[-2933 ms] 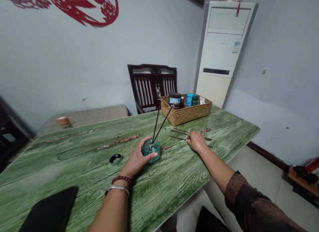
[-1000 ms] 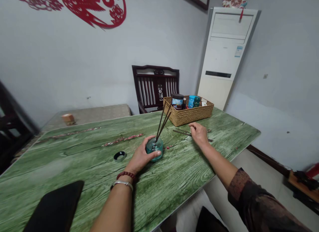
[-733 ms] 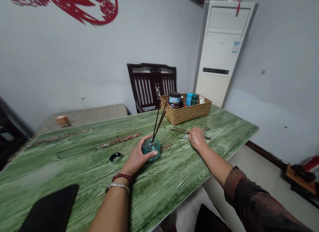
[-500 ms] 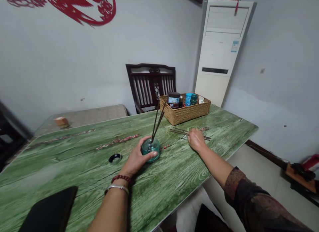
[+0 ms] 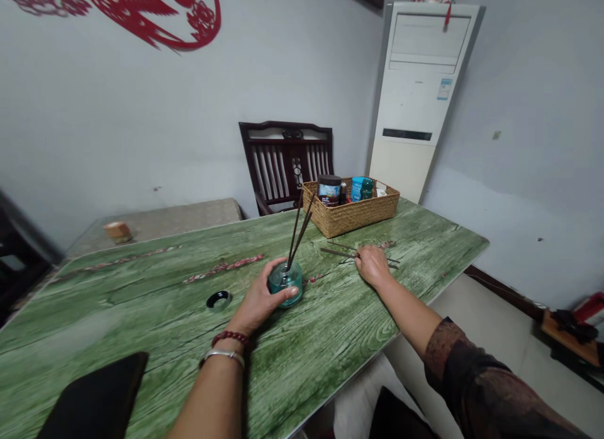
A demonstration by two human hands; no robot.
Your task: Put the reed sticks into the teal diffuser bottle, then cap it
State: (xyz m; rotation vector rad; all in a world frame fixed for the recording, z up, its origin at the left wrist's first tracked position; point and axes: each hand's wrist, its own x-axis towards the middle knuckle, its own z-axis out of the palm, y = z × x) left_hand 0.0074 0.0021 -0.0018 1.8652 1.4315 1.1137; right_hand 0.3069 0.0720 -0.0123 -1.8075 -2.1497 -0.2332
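My left hand (image 5: 258, 302) grips a teal glass jar (image 5: 285, 284) from the near side, fingers wrapped around its body. Several thin dark sticks (image 5: 298, 236) stand tilted in the jar, leaning toward the far right. My right hand (image 5: 372, 266) rests on the green wood-pattern table (image 5: 325, 338), its fingertips pressed on a few loose dark sticks (image 5: 340, 253) lying there. A black ring-shaped lid (image 5: 219, 300) lies to the left of the jar, apart from both hands.
A wicker basket (image 5: 349, 212) holding jars and bottles stands at the table's far edge. A black flat pad (image 5: 94, 398) lies at the near left corner. A dark wooden chair (image 5: 283, 165) stands behind the table, and a white floor air conditioner (image 5: 408, 99) stands by the wall.
My right hand has come down from just above the loose sticks to rest on them, and they have shifted slightly. My left hand stays on the jar. The view has tilted a little.
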